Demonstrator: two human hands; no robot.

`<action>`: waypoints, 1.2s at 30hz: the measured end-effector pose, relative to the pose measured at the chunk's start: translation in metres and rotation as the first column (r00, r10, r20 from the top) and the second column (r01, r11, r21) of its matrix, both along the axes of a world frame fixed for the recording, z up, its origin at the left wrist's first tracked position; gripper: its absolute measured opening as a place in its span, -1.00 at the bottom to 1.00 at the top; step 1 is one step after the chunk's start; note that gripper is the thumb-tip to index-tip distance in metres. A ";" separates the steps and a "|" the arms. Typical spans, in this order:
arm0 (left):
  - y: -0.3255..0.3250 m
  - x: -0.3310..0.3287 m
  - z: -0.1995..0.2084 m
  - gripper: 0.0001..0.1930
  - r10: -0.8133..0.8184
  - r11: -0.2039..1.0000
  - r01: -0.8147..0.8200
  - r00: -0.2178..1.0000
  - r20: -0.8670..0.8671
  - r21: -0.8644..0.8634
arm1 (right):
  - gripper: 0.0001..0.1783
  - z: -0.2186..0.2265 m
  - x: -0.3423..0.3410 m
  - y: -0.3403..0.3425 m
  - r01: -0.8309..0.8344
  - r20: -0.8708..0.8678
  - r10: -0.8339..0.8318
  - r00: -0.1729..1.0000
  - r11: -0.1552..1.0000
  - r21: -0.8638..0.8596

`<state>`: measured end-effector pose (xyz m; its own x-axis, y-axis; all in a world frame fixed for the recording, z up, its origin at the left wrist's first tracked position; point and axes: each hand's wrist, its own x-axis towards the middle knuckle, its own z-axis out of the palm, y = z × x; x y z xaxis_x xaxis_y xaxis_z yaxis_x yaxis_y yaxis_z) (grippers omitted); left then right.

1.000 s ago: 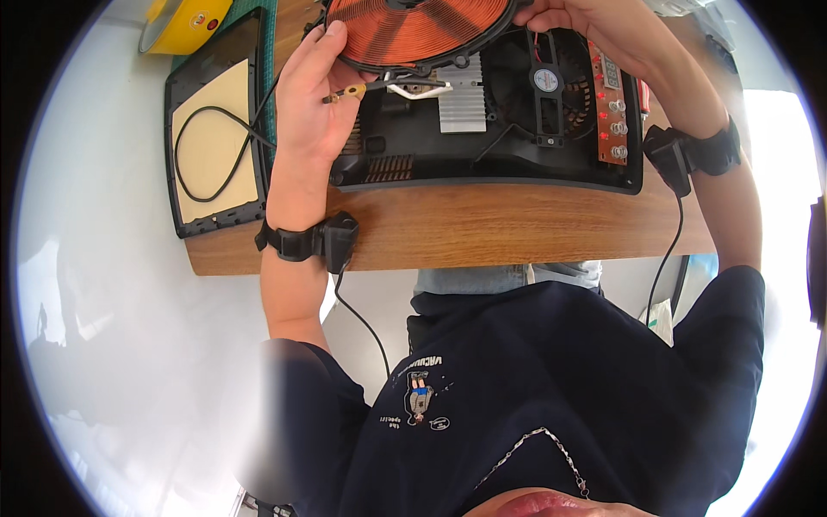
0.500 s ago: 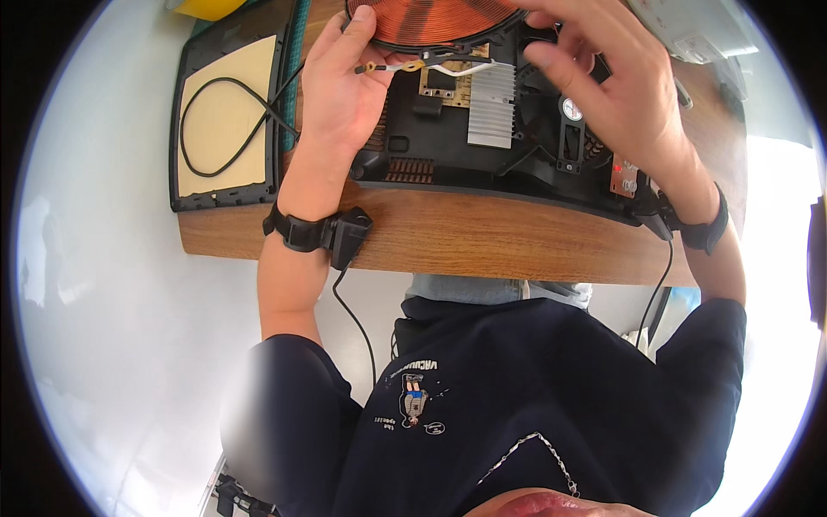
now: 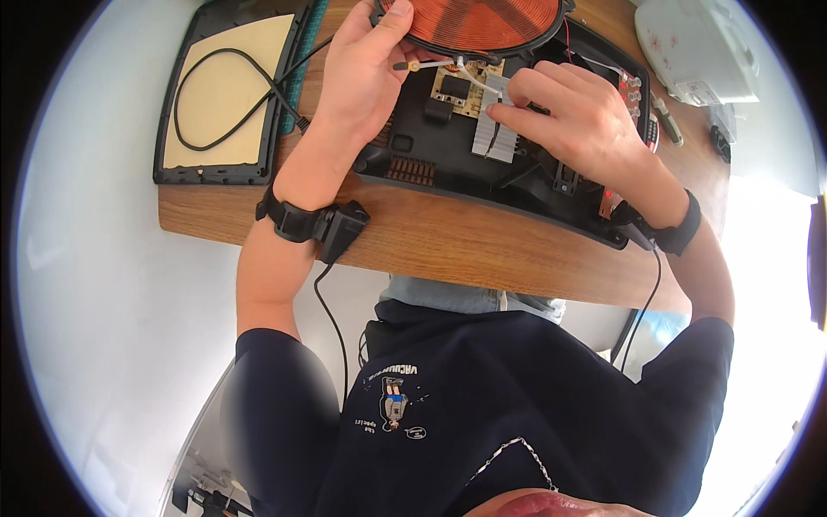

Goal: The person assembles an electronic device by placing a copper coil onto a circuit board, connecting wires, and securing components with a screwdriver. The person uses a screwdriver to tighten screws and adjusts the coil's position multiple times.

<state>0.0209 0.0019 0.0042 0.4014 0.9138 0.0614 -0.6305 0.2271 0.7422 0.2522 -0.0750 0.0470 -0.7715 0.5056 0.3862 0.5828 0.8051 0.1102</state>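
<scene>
My left hand (image 3: 366,82) grips the rim of a round copper coil (image 3: 487,24) in a black frame, thumb on top and fingers underneath. The coil is tilted and held above an opened black appliance base (image 3: 448,185). Short leads with ring terminals (image 3: 422,65) hang beside the left fingers. My right hand (image 3: 577,112) is closed in a pinch at a thin white-and-black wire (image 3: 497,129) over the silver heat sink (image 3: 506,148). Its fingertips partly cover the wire. A tan circuit board (image 3: 457,89) lies beside the heat sink, partly under the coil.
On the left a black-framed panel (image 3: 226,95) carries a looped black cable (image 3: 179,95). A white appliance (image 3: 696,47) stands at the back right, near a screwdriver-like tool (image 3: 668,121). The wooden table's front edge (image 3: 413,246) is close to my body.
My right hand has come down and left from beside the coil, its spread fingers now closed at the wire over the heat sink. The left hand still grips the coil. The view has shifted.
</scene>
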 end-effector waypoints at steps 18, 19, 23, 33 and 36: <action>0.000 -0.003 0.003 -0.71 0.018 1.000 -0.018 0.999 -0.049 0.007 | -0.82 -0.010 -0.004 0.016 0.082 -0.071 -0.083 0.994 0.996 -0.018; 0.000 -0.003 0.003 -0.72 0.008 1.000 -0.008 0.999 -0.041 0.019 | -0.82 -0.010 -0.004 0.017 0.085 -0.066 -0.085 0.994 0.996 0.000; -0.001 -0.004 0.004 -0.73 0.009 1.000 -0.008 0.997 -0.075 0.022 | -0.83 -0.013 -0.002 0.020 0.070 0.035 -0.071 0.997 0.997 0.035; 0.000 -0.004 0.002 -0.71 -0.021 0.999 0.026 0.992 -0.126 0.035 | -0.83 -0.016 -0.002 0.018 0.006 0.130 -0.006 0.992 1.000 -0.005; -0.001 -0.004 0.001 -0.70 -0.029 0.998 0.036 0.990 -0.140 0.043 | -0.82 -0.014 -0.002 0.016 0.000 0.150 0.003 0.989 1.000 -0.021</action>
